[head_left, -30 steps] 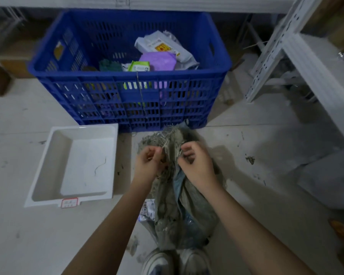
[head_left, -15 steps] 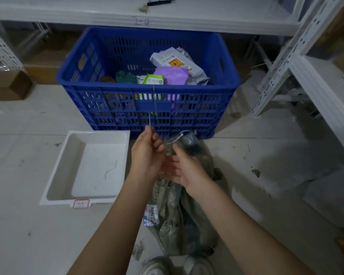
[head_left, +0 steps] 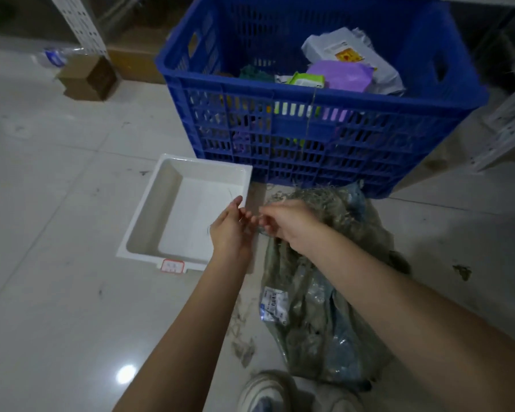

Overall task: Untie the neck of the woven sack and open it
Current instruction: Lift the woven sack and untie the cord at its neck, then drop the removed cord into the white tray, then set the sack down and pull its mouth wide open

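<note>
- Woven sack (head_left: 324, 292) lies on the floor before the blue crate (head_left: 309, 129), its frayed neck loose.
- Left hand (head_left: 231, 230) and right hand (head_left: 286, 223) pinch a thin strand (head_left: 252, 217) beside the white tray (head_left: 191, 209).
- Strand could snap or slip, leaving the neck tangled.

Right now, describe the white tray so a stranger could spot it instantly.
Find the big blue crate full of packets on the tiled floor. Just in front of its left corner lies the white tray, beside the grey-green woven sack. It is the only shallow white rectangular tub there, with a red-bordered label on its near rim.
</note>
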The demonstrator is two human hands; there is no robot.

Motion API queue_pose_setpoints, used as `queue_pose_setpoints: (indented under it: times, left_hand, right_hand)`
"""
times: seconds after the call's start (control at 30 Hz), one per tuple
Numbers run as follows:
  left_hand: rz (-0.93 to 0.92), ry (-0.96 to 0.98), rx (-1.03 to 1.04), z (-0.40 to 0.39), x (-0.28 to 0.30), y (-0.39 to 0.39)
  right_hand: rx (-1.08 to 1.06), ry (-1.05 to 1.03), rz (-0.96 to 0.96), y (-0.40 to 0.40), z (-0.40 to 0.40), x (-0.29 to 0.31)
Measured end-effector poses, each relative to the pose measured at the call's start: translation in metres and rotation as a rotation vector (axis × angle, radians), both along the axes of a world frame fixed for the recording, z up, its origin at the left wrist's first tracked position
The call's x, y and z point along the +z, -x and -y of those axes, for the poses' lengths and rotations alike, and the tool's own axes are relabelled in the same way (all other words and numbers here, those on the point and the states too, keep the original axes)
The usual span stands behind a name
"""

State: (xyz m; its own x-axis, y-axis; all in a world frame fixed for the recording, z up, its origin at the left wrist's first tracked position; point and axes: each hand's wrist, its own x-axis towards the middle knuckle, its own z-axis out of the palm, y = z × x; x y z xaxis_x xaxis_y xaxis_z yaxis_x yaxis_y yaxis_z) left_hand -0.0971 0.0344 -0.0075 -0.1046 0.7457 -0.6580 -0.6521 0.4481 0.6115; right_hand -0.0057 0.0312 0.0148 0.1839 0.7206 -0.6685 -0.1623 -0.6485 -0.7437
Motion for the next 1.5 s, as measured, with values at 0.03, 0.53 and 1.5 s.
queue_pose_setpoints:
  times: [0.03, 0.53, 1.5]
  left_hand:
    - [-0.011, 0.000, 0.007, -0.005, -0.002, 0.009]
    - [-1.009, 0.197, -0.618, -0.056, -0.138, 0.114]
    - [-1.202, -0.273, -0.549, -0.030, -0.064, -0.018]
  right_hand:
    - [-0.065, -0.006, -0.066, 0.009, -0.008, -0.005]
    - [0.533, -0.077, 0.749, 0.103, -0.059, -0.134]
    - [0.312, -0.564, 1.345, -0.059, -0.028, -0.028]
